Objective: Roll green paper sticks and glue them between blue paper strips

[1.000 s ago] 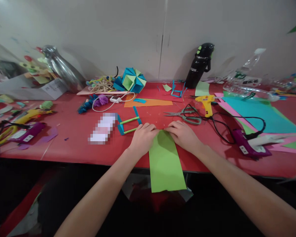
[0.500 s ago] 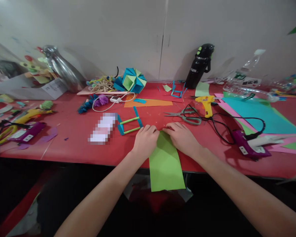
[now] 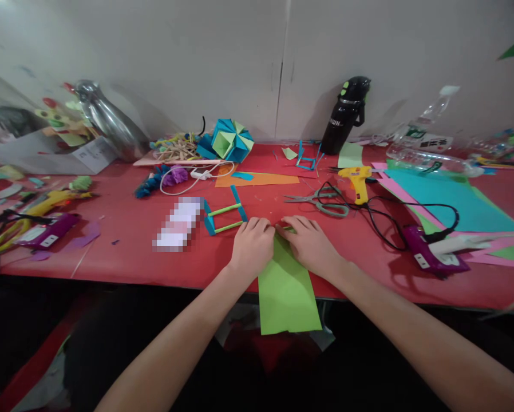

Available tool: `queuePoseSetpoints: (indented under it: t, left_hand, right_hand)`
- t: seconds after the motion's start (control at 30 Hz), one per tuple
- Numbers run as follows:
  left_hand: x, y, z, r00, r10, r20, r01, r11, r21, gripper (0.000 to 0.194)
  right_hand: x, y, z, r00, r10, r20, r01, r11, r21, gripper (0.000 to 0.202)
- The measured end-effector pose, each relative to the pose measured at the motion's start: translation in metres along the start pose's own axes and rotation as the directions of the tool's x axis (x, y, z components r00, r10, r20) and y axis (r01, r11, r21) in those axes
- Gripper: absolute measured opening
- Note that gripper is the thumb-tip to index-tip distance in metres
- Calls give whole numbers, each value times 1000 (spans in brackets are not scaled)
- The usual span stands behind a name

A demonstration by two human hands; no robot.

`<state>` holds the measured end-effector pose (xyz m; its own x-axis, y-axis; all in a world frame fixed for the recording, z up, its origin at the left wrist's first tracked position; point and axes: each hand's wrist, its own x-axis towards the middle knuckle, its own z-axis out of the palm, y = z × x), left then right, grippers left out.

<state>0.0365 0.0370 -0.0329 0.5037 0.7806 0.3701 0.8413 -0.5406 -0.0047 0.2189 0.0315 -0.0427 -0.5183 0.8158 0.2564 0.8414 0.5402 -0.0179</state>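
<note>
A green paper strip [image 3: 288, 292] lies at the table's front edge, its near end hanging over. My left hand [image 3: 253, 245] grips its far edge at the left, fingers curled. On the right side of that same edge my right hand [image 3: 307, 240] pinches the paper, close beside the left. The fingers hide most of the far edge. Just beyond my left hand lies a frame of blue and green paper sticks [image 3: 225, 210]. Scissors [image 3: 321, 201] with grey-green handles rest beyond my right hand.
A yellow glue gun [image 3: 359, 182] and its black cable lie right of the scissors, near a purple power strip [image 3: 433, 252]. Coloured sheets [image 3: 450, 200] cover the right side. A blurred-out rectangle [image 3: 180, 223] is at left. A black bottle [image 3: 343, 120] stands behind.
My right hand has shifted slightly left, closer to my left hand. Both still hold the far edge of the green paper.
</note>
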Motion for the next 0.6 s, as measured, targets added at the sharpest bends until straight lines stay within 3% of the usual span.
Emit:
queuePoseSetpoints:
  t: [0.1,0.27,0.6]
  left_hand:
    - [-3,6,1,999,29,-30,-30,999,-37,32]
    - [-12,13,6,1000,4,17,-4,999,-37,48]
    - [-19,11,3,998,-23,57,25,999,-22,55]
  right_hand:
    - [0,-2,0,1000,11,2,-11,1000,-23,36]
    - [0,-3,0,999,28,-28,-27,1000,15,38]
    - [-12,10,-13,989,141,-45,-142,990,-7,33]
